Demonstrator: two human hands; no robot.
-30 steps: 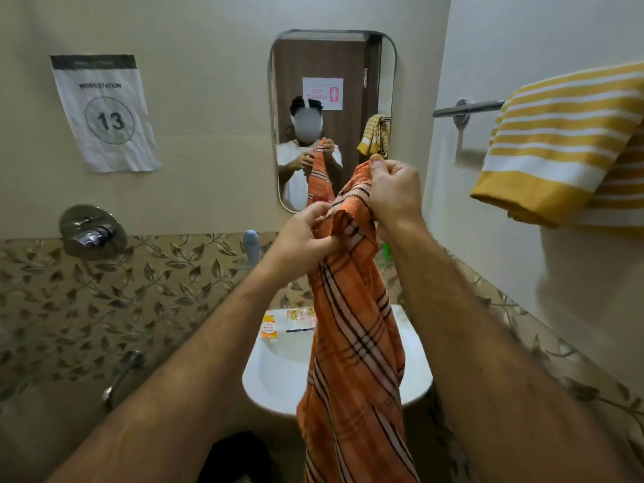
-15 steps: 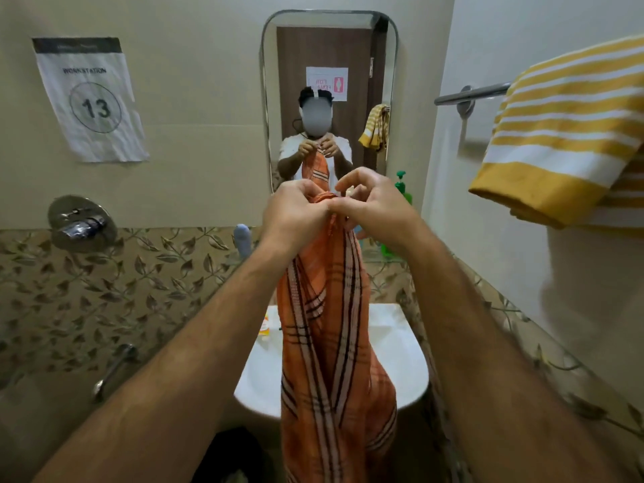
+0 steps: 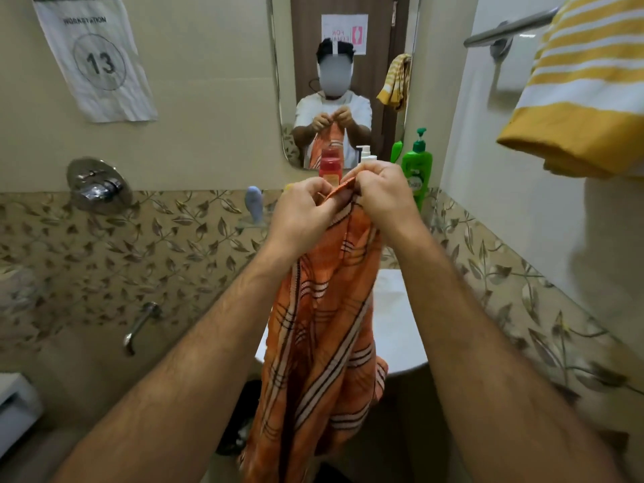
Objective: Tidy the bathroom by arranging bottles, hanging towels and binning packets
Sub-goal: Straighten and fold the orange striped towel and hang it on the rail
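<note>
**Orange towel pinched by its top edge, mid-frame**

While both of my hands meet at the centre of the frame, the orange checked towel (image 3: pixel 324 329) hangs straight down from them, its folds falling across the front of the white washbasin (image 3: pixel 400 329) toward the bottom edge. My left hand (image 3: pixel 305 212) has its fingers curled round the top hem from the left, a tight grip on the cloth. My right hand (image 3: pixel 385 195) pinches the same hem from the right, thumb and fingers closed on a small peak of fabric; the two hands sit just beside each other, knuckles nearly touching.

Just behind my hands, above the basin, stand a red bottle (image 3: pixel 329 167), a white pump bottle (image 3: pixel 364 153), mostly hidden, and to the right a green pump bottle (image 3: pixel 416 169). Above them the mirror (image 3: pixel 278 81) shows me holding the towel up.

At the upper right of the frame a yellow striped towel (image 3: pixel 585 92) is draped over a chrome rail (image 3: pixel 508 27). Left of centre, a blue-grey item (image 3: pixel 253 202) sits against the leaf-patterned tiles (image 3: pixel 139 245). Farther left are a chrome mixer knob (image 3: pixel 94 186) and, below it, a spout (image 3: pixel 139 324). A paper sign with the number 13 (image 3: pixel 97 61) hangs at the upper left.
</note>
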